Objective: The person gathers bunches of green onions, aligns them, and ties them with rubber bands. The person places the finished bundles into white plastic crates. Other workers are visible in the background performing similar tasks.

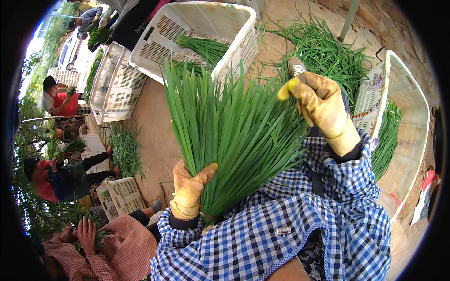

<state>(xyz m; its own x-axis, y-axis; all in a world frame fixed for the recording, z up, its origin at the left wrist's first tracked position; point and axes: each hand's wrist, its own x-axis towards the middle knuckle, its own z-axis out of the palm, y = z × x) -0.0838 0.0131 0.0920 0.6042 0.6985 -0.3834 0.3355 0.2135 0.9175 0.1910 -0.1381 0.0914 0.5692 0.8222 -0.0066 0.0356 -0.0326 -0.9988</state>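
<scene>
My left hand (190, 189), in a stained yellow rubber glove, grips a large bundle of Chinese chives (225, 140) near its base. The thumb lies across the leaves, and a thin pinkish band circles the stems below. Long flat leaves fan out up and to the right, over the lap of a blue-and-white checked garment (246, 232). To the right of the leaf tips is my right hand (316, 102), raised in a matching glove with its fingers curled. Whether anything is pinched in those fingers cannot be seen.
A white plastic crate (242, 52) ahead holds tied chive bundles (207, 49). Another crate (404, 140) with chives stands at right. Loose leaves (323, 49) are heaped beside my shoe (296, 66). At left, several people handle greens, one in a red checked shirt (119, 242) close by.
</scene>
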